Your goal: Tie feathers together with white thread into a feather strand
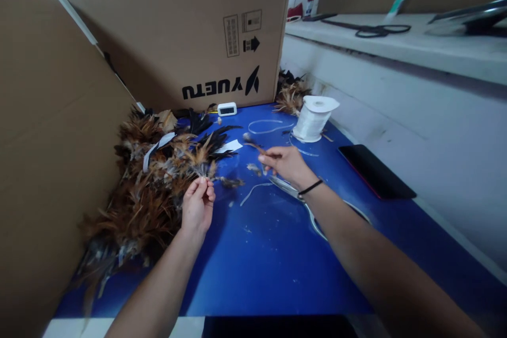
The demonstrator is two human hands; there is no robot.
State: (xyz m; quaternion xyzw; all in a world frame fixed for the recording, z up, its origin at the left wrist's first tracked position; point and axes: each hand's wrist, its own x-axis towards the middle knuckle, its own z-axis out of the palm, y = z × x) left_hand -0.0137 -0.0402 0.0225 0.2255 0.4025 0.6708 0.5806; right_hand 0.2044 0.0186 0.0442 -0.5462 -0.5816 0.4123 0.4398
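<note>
Beside the pile of brown and black feathers [138,206], my left hand [198,203] is closed in a pinch on the base of a feather bunch [201,161]. Its tips fan up and away over the blue tabletop [245,274]. To the right, my right hand [287,166] pinches a single thin brown feather [253,146] between thumb and fingertips. Small fluffy feathers [253,169] lie near the right fingertips. A pair of scissors [283,186] rests under my right wrist, partly hidden by the forearm.
A spool of white ribbon [315,119] stands at the back right, near a black phone [376,170]. Large cardboard panels [178,37] wall off the left and back. A small white digital display [227,109] sits at the back. Black scissors [380,30] lie on the right ledge.
</note>
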